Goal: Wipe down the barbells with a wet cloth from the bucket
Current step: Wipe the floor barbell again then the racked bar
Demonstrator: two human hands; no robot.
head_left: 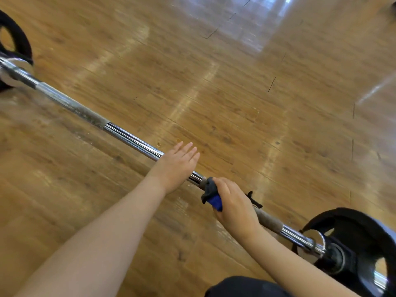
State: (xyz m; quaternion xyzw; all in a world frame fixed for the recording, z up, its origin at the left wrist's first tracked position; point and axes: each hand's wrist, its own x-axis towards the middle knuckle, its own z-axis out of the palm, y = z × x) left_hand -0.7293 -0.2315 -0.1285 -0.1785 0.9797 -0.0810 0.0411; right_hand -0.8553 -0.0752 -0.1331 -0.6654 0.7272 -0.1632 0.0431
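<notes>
Chrome barbell bar (130,138) lies across the wooden plank floor (235,99), a black weight plate (362,249) on its near end and another black plate (15,39) on its far end. Toward the near plate, the right hand (235,202) clenches a blue-and-grey cloth (211,195) wrapped around the bar's dull knurled section. Just beyond it along the bar, the left hand (177,166) lies flat over the bar, fingers straight, grasping nothing. No bucket shows.

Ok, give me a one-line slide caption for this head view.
Right hand wraps a dark cloth around the barbell on a wooden floor; left hand rests flat on it.
</notes>
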